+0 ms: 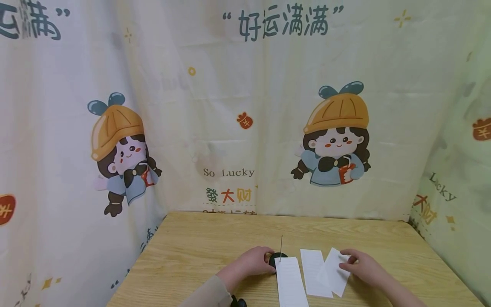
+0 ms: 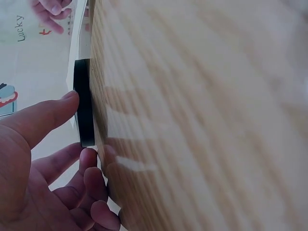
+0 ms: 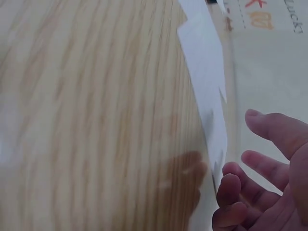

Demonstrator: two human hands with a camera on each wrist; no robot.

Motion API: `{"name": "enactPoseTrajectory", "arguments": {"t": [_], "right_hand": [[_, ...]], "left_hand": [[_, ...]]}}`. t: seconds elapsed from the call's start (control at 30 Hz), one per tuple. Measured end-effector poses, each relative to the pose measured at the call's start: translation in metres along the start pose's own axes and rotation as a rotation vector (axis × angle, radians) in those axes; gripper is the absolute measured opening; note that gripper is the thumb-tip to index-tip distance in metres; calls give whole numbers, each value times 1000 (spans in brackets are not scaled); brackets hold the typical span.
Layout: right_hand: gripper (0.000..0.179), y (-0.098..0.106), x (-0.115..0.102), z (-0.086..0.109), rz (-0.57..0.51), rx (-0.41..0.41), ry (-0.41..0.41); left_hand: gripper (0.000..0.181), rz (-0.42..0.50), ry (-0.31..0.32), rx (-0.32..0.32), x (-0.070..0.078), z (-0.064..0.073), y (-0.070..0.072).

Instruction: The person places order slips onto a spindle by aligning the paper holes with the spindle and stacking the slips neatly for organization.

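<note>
A receipt spike (image 1: 281, 247) with a thin upright needle stands on the table, and its round black base (image 2: 84, 103) shows edge-on in the left wrist view. My left hand (image 1: 255, 261) holds that base at its left side, thumb against the rim and index finger at the other edge. A lined white paper slip (image 1: 290, 281) lies over part of the base, its top end at the needle. To the right, two more slips overlap, one straighter slip (image 1: 315, 273) and one tilted slip (image 1: 337, 273). My right hand (image 1: 362, 266) hovers by the tilted slip, thumb and fingers apart, holding nothing.
The wooden table (image 1: 199, 238) reaches back to a printed curtain (image 1: 230, 140), which also hangs along both sides. A small black object (image 1: 238, 302) shows at the bottom edge by the left sleeve (image 1: 211, 294).
</note>
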State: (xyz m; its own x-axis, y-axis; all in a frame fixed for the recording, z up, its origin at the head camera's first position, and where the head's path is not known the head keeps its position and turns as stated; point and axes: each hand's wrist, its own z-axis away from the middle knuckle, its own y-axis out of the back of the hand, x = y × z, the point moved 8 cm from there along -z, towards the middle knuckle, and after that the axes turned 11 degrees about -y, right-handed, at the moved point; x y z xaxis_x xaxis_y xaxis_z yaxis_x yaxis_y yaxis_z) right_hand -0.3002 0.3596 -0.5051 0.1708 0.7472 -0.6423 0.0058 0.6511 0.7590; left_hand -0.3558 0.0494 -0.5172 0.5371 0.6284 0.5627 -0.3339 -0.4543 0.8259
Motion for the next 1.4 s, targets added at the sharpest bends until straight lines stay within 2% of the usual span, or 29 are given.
{"name": "enactPoseTrajectory", "arguments": {"t": [0.13,0.3,0.67,1.0,1.4], "right_hand": [[53,5,15,-2,-4,-17,-42],[56,8,26,-3,-3,-31,-49],[58,7,23,-5,65,-5,-53],[68,2,28,-13,106,-33,-94],[55,3,26,-15,59,-59,-110]], "left_hand": [[53,-1,-4,4,1,0,0],[53,-7,-7,5,-1,-1,0],[53,-13,-8,3,0,1,0],[51,-17,-5,0,5,2,2],[52,-7,11,-7,2,1,1]]}}
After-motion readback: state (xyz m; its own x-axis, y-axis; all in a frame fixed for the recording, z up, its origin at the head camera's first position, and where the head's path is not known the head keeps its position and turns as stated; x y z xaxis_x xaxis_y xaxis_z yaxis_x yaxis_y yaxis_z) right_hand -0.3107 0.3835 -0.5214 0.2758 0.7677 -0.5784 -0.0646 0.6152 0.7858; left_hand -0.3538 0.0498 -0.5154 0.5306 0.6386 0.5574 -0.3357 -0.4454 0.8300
